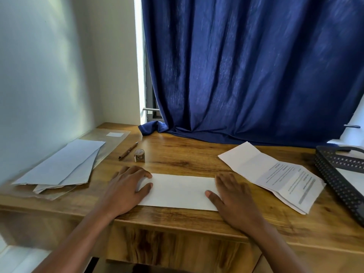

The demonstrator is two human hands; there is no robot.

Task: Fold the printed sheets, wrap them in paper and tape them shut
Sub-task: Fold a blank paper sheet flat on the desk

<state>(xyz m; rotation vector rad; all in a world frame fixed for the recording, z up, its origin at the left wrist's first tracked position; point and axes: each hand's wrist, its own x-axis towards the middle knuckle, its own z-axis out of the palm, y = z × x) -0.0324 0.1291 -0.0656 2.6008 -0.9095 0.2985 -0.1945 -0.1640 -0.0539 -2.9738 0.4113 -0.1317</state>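
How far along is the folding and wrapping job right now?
Early. Done: one printed sheet at right shows fold creases, lying partly open. In hand: left hand and right hand press flat on a folded white sheet. Left: wrapping with the paper pile, then taping; the tape roll sits untouched by the pen.

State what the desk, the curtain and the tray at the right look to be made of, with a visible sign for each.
Desk: wood or wood-look laminate, brown grain visible.
Curtain: dark blue woven cloth, hanging in soft folds.
Tray: probably black plastic, perforated wall.
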